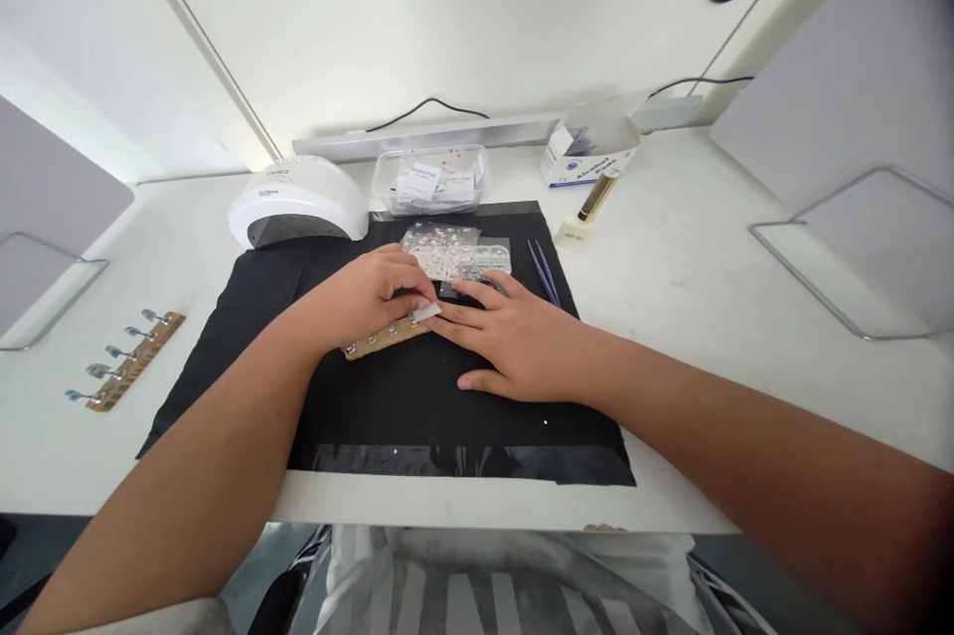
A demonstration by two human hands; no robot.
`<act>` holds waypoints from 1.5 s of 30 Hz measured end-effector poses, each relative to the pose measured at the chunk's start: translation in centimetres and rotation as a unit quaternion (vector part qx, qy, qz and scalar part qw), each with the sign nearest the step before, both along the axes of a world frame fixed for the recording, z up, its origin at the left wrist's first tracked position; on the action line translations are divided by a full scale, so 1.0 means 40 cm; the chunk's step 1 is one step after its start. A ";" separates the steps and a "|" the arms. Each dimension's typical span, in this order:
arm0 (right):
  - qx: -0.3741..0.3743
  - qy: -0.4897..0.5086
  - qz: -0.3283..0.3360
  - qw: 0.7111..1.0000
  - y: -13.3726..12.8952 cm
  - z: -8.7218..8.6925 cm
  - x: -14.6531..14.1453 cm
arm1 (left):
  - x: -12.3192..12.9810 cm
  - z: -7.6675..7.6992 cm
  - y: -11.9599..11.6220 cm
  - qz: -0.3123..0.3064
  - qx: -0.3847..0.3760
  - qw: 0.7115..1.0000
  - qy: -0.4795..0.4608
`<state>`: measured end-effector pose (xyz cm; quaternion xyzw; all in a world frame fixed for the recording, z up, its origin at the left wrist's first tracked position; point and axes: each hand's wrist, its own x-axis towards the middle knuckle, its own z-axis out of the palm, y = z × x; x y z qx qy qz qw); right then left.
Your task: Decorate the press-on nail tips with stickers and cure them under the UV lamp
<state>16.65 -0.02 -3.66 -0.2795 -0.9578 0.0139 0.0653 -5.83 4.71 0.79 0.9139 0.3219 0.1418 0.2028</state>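
My left hand is closed in a pinch on a small white pad. The pad is over the right end of a wooden nail-tip stand, which lies on the black mat with a row of round metal holders. Spread out and flat, my right hand has its fingertips beside that same end of the stand; whether they touch it I cannot tell. Just beyond those fingers are a clear compartment box and a clear bag of small red and white pieces. My fingers partly cover the box.
Blue tweezers lie at the mat's right, near a gold-capped bottle. Behind are an alcohol pads box, a plastic tub of sachets and a white nail lamp. Another wooden stand with tips sits left.
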 end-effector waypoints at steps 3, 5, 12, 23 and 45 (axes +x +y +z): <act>0.003 -0.001 0.000 1.000 0.001 0.001 0.001 | 0.001 0.001 -0.002 -0.010 0.005 1.000 -0.001; 0.000 -0.002 0.000 1.000 0.000 0.003 0.002 | 0.002 0.001 -0.003 -0.012 0.003 1.000 -0.002; -0.005 0.002 -0.002 1.000 -0.001 0.006 0.000 | 0.003 -0.001 0.002 0.011 -0.007 1.000 0.000; 0.000 -0.003 -0.001 1.000 -0.004 0.012 0.000 | 0.002 0.005 -0.005 -0.011 -0.011 1.000 0.022; -0.032 -0.026 0.003 0.999 -0.004 0.009 0.015 | -0.040 0.055 -0.007 0.055 -0.169 0.983 0.045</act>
